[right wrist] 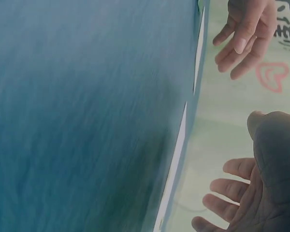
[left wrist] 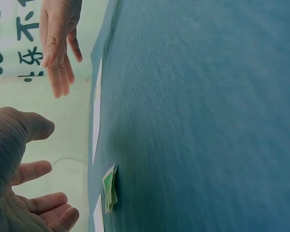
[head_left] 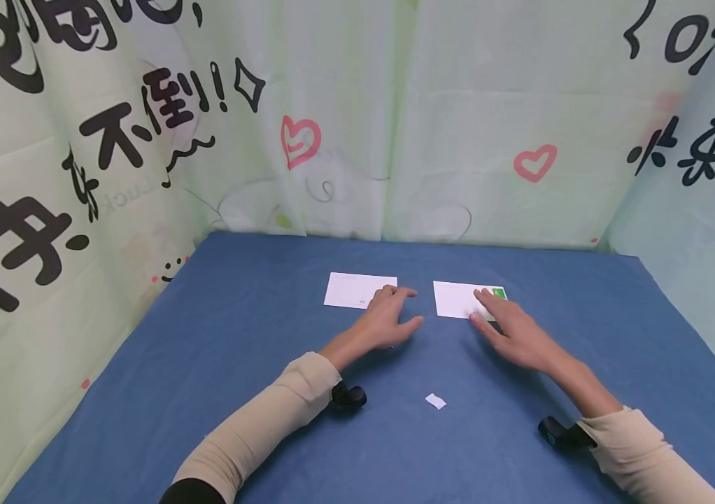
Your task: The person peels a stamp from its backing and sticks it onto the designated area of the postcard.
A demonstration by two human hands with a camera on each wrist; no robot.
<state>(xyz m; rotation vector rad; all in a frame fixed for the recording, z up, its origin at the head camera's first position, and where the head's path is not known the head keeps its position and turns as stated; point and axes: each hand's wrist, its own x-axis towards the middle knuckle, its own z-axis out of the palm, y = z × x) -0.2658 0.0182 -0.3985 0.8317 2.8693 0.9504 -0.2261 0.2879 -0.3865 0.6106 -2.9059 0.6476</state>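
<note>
Two white cards lie side by side on the blue tablecloth (head_left: 238,364). My left hand (head_left: 395,313) is open, its fingers loosely spread by the near right corner of the left card (head_left: 354,289). My right hand (head_left: 490,311) is open too, fingers stretched over the right part of the right card (head_left: 455,299), next to a small green piece (head_left: 499,292). I cannot tell whether either hand touches its card. The left wrist view shows my left hand (left wrist: 29,174), the right hand (left wrist: 58,43), a card edge (left wrist: 95,116) and a folded green piece (left wrist: 109,188). Neither hand holds anything.
A small white paper scrap (head_left: 436,401) lies on the cloth between my forearms. Printed fabric walls (head_left: 395,126) close the table in at the back and both sides. The right wrist view shows two card edges (right wrist: 181,140) and both hands (right wrist: 251,193).
</note>
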